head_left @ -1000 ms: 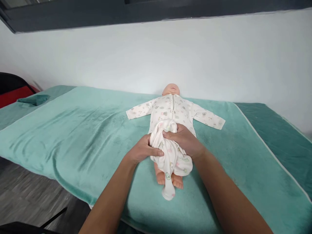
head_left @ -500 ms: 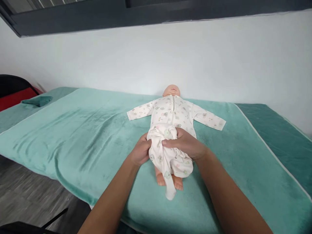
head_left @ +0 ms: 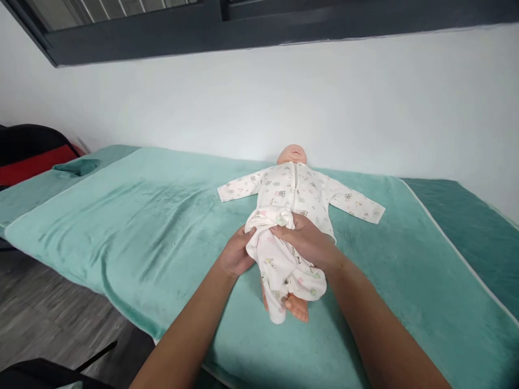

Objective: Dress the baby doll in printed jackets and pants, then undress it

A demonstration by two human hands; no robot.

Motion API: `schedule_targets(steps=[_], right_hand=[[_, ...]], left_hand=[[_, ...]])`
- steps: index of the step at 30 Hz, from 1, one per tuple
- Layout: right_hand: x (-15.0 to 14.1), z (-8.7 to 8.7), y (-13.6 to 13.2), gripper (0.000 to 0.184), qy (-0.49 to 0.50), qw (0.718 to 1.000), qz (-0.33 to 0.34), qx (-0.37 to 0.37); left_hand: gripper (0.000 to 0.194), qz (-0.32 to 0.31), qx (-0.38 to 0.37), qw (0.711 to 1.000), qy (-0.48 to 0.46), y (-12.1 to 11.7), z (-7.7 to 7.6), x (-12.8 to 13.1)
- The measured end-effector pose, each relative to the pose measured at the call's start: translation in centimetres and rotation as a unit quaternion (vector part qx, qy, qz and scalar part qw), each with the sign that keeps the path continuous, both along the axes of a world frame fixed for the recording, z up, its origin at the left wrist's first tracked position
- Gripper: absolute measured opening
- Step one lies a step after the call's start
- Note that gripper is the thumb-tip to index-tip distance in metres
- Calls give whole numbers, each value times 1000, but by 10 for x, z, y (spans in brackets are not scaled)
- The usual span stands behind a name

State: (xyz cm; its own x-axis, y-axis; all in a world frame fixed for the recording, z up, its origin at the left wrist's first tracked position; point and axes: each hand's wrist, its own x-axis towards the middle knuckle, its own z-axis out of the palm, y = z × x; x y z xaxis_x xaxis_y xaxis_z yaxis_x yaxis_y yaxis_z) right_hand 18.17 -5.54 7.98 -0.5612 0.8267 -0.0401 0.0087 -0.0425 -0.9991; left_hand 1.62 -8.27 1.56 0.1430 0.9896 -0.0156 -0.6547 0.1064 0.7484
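Observation:
A baby doll (head_left: 292, 154) lies on its back, head toward the wall, dressed in a white printed long-sleeved top (head_left: 300, 186) with its sleeves spread wide. Over its lower body I hold white printed baby pants (head_left: 270, 256), gathered at the upper end. My left hand (head_left: 238, 251) grips the left side of the bunched cloth, thumb on top. On the other side, my right hand (head_left: 306, 240) pinches the cloth, with the thumb in front. The legs of the pants hang loosely over the doll's legs; its bare feet (head_left: 298, 308) partly show below them.
A green plush cover (head_left: 133, 216) with some wrinkles spreads over the bed. Behind it rise a white wall (head_left: 259, 102) and a dark window frame (head_left: 162, 38). A black and red chair (head_left: 36, 156) stands at the far left, above grey flooring (head_left: 36, 302).
The pants have shifted and opened out slightly in my hands, and their hanging leg has swung a little left. Both hands keep their grip. The view has turned slightly left.

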Motion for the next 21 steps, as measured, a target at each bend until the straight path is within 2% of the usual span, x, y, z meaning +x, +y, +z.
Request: schedule_targets(steps=[4, 8, 11, 12, 14, 16, 19, 21], right_hand=[[0, -2, 0, 33, 28, 999, -11, -35], [0, -4, 1, 38, 59, 996, -27, -64], [0, -4, 1, 41, 69, 994, -39, -71], [1, -4, 2, 41, 62, 995, -38, -74], [3, -2, 3, 38, 26, 997, -18, -76], [7, 2, 3, 36, -24, 996, 40, -71], [13, 7, 4, 44, -67, 987, 140, -47], [15, 6, 4, 48, -66, 985, 151, -41]], left_hand=[[45, -1, -7, 1000, 3, 0, 1, 1], [67, -73, 43, 996, 39, -1, -2, -3], [71, -126, 63, 987, 81, -1, -2, -6], [68, -122, 59, 987, 87, -1, -2, -6], [57, -77, 49, 993, 77, -1, -1, -4], [48, -17, 44, 998, 50, -1, 1, 0], [44, 36, 38, 998, 25, -2, 3, 6], [45, 42, 31, 998, 22, -2, 5, 8]])
